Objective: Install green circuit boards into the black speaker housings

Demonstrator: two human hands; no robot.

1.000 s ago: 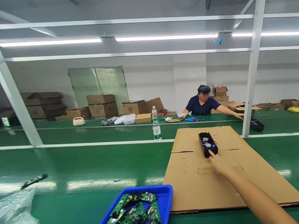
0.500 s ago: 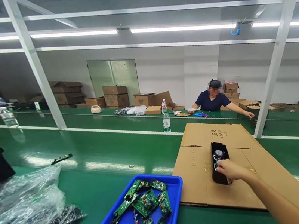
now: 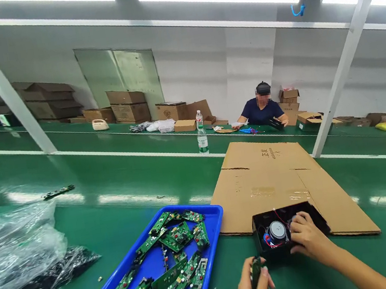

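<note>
At the bottom, my left hand (image 3: 253,284) is closed around a small circuit board (image 3: 256,273), held upright between thumb and fingers. Just beyond it is an open black speaker box (image 3: 274,254) with a round silver-grey speaker (image 3: 277,231) and red and blue wires inside. My right hand (image 3: 308,238) grips the near wall of this box, with fingers curled over into it and the thumb on the outside. Its fingers hide the right part of the interior. A blue tray (image 3: 216,219) of green circuit boards (image 3: 180,237) stands to the left of my hands.
Flat cardboard (image 3: 256,173) lies beyond the box on the green table (image 3: 128,242). Clear plastic bags (image 3: 22,249) lie at left, and a water bottle (image 3: 202,141) stands near the rail. A co-worker (image 3: 263,109) sits across, beside cartons (image 3: 128,107).
My right hand has brought the speaker box from the cardboard to its near edge and turned it sideways. My left hand has come into view holding a circuit board. The view has shifted.
</note>
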